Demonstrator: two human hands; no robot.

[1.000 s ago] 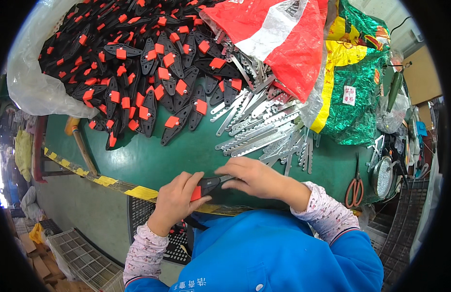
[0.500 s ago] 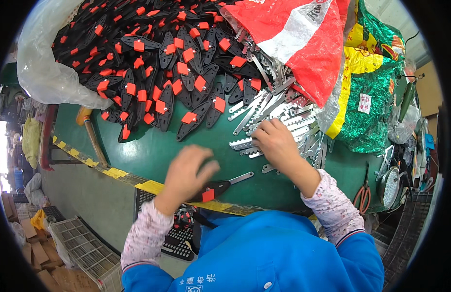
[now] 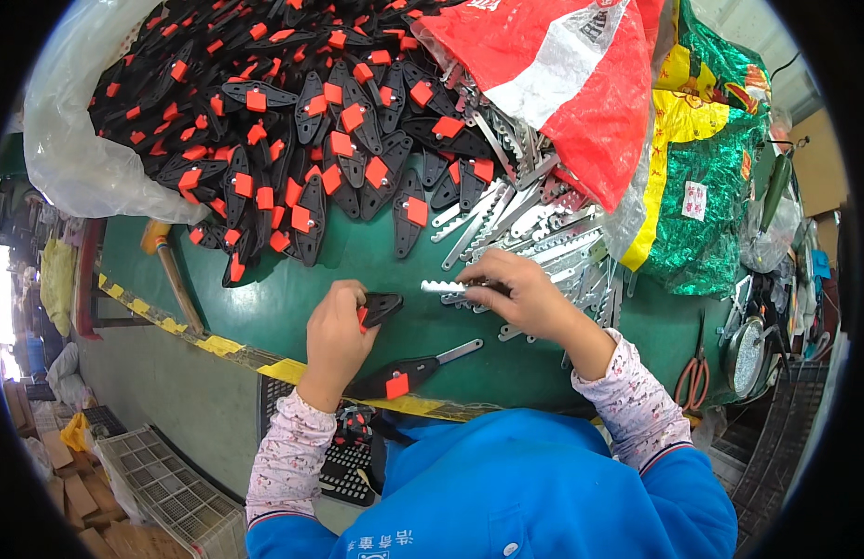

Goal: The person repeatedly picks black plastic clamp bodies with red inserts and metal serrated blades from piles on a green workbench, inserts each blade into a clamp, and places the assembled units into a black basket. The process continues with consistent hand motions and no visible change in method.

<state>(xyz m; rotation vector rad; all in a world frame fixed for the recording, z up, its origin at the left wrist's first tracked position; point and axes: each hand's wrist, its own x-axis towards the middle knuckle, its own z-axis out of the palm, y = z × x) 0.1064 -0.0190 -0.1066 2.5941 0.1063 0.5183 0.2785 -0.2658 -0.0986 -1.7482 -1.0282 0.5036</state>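
Observation:
My left hand (image 3: 337,334) is closed around a black plastic piece (image 3: 383,306) with a red tab, its pointed end turned to the right. Across a small gap, my right hand (image 3: 511,291) pinches a notched metal strip (image 3: 439,287) that points left toward that piece. Below them, by the table's near edge, lies another black piece (image 3: 415,370) with a red tab and a metal strip sticking out to its right. Loose notched metal strips (image 3: 581,252) are heaped beyond my right hand. A large pile of black pieces with red tabs (image 3: 306,186) spreads at the far left.
A hammer (image 3: 176,275) rests at the left of the green table (image 3: 236,312). Yellow-black tape (image 3: 217,345) lines the near edge. Red-and-white sacking (image 3: 553,84) and a green sack (image 3: 702,224) stand behind the strips. Red-handled pliers (image 3: 695,377) and a round metal dish (image 3: 747,359) lie at right.
My left hand, empty before, now holds a black piece taken from the near side of the pile. My right hand has drawn a metal strip out of the heap, toward me and left.

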